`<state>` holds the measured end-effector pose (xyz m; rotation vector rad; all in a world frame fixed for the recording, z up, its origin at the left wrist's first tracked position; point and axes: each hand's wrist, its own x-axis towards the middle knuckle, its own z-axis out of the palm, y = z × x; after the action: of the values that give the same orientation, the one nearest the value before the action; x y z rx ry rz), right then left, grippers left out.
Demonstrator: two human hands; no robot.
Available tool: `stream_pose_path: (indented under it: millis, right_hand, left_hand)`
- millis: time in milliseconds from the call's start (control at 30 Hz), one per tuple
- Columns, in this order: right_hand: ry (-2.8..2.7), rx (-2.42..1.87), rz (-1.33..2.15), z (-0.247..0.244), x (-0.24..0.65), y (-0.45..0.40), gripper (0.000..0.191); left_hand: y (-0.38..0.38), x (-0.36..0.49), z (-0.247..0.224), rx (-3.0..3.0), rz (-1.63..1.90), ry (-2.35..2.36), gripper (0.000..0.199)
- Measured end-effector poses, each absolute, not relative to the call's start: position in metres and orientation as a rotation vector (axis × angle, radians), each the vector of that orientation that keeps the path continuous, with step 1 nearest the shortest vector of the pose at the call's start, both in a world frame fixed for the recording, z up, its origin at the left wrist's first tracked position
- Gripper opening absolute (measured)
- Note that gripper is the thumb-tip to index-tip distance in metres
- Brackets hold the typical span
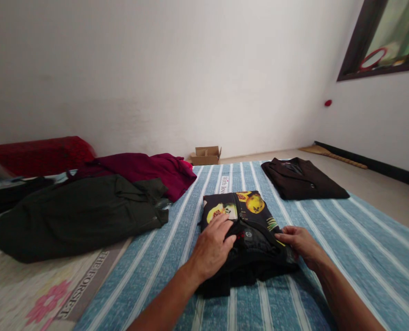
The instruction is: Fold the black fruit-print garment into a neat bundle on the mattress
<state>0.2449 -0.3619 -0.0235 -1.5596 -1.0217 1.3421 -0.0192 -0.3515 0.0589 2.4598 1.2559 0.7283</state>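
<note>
A black garment with a yellow fruit print (pixel 256 202) lies folded into a compact block in front of me on the blue striped sheet (pixel 176 257). A dark collar and a zip run down its middle. My left hand (pixel 214 246) rests on its left side, fingers spread over the fabric. At the right edge, my right hand (pixel 302 243) pinches the cloth between thumb and fingers. Loose black fabric bunches at the near end of the garment.
A folded dark brown garment (pixel 302 179) lies at the far right of the sheet. To the left are a dark green garment (pixel 76 216) and a maroon one (pixel 149 168). A cardboard box (pixel 206 156) stands by the wall; a straw broom (pixel 335 155) lies on the floor.
</note>
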Motion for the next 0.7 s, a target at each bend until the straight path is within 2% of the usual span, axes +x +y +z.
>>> stream_pose_path:
  millis: [133,233,500,700]
  right_hand:
    - [-1.020,-1.539,1.352,-0.025,0.245,-0.362,0.030]
    - [-1.031,-1.540,1.358,-0.027,0.246,-0.362,0.030]
    - [-1.101,-1.634,1.319,-0.024,0.247,-0.364,0.036]
    - [-1.120,-1.879,1.116,-0.029,0.252,-0.377,0.051]
  left_hand:
    - [-0.352,-0.002,0.045,2.621,0.325,1.159,0.047]
    - [-0.356,-0.003,0.030,2.664,0.156,1.159,0.055]
    - [-0.361,-0.006,0.014,2.767,0.146,1.154,0.057]
    - [-0.361,-0.007,0.009,2.804,0.245,1.140,0.054]
